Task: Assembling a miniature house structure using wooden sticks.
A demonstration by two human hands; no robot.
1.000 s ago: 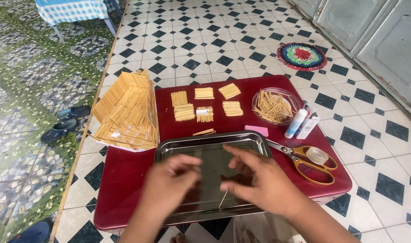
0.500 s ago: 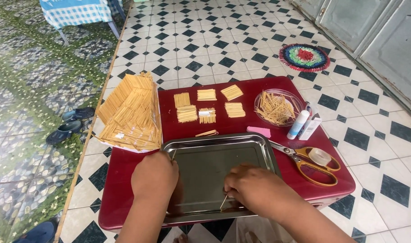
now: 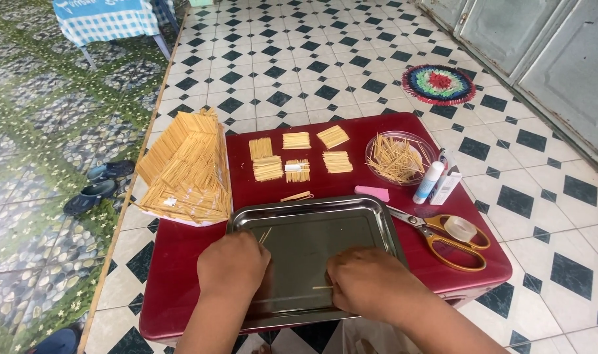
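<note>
A steel tray (image 3: 351, 226) lies at the near side of a dark red low table (image 3: 181, 249). My left hand (image 3: 233, 265) rests over the tray's left part with thin wooden sticks (image 3: 265, 235) poking out past its fingers. My right hand (image 3: 367, 282) is curled over the tray's near right part, pinching a single thin stick (image 3: 322, 288) that points left. Another stick (image 3: 292, 296) lies flat on the tray between the hands.
A large stick-built panel structure (image 3: 187, 167) stands at the table's left. Small stick mats (image 3: 297, 157) lie behind the tray, with a clear bowl of sticks (image 3: 397, 157), glue tubes (image 3: 430, 182), a pink eraser (image 3: 372, 193), scissors (image 3: 443, 239) and a tape roll (image 3: 459, 228) at right.
Both hands have dropped lower onto the tray and moved apart. The left hand went to the tray's left part, and the right hand now pinches one stick.
</note>
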